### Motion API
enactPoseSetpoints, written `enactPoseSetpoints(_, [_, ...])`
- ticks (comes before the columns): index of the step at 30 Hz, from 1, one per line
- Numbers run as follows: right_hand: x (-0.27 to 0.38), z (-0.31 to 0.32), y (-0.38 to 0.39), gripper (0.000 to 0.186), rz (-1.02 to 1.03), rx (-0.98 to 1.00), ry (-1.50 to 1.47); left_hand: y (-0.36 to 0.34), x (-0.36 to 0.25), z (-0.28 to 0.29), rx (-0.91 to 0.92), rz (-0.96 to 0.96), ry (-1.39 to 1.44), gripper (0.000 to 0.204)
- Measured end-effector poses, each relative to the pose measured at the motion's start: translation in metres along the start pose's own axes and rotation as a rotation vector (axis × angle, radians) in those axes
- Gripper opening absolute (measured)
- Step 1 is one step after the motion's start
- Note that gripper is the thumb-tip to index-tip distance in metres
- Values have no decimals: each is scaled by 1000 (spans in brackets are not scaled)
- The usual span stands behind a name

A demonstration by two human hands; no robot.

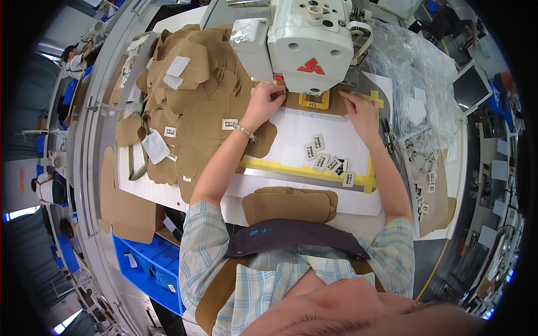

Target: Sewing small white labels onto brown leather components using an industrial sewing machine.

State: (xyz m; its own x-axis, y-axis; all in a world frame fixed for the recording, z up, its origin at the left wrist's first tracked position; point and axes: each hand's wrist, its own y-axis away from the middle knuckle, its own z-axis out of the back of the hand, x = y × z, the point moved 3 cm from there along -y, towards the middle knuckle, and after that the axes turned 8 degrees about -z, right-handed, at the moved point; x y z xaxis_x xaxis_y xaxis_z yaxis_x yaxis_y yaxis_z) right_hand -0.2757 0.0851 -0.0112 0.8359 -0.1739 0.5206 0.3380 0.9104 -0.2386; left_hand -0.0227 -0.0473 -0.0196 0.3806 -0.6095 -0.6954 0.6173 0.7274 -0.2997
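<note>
A brown fabric piece (338,105) lies under the white sewing machine head (311,50), with a yellow clamp frame (314,101) pressed over its middle. At its left edge my left hand (268,105) is closed, thumb and forefinger pinching the fabric. My right hand (361,115) rests at the right edge, its fingers stretched out and touching the fabric from above. Between my forearms several small white woven labels (321,161) lie scattered on the white work surface (286,148), which is edged with yellow tape.
A large heap of cut brown fabric pieces (190,101) covers the left side. Folded brown pieces (288,205) lie at the near table edge. Scissors (386,134), clear plastic sheeting (412,73) and a tray of labels (423,173) are at right. A blue crate (148,269) stands low left.
</note>
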Motion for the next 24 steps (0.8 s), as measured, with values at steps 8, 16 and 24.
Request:
enactPoseSetpoints(8, [1,1,2,24,7,2,4,0,1,1,10,25,20,23])
enactPoseSetpoints(16, [4,4,4,21,-15,23,28,2,3,0,9,47,43,25])
enactPoseSetpoints(24, [2,7,5,21,-43,57,-3,2,1,0,8,41,36,27])
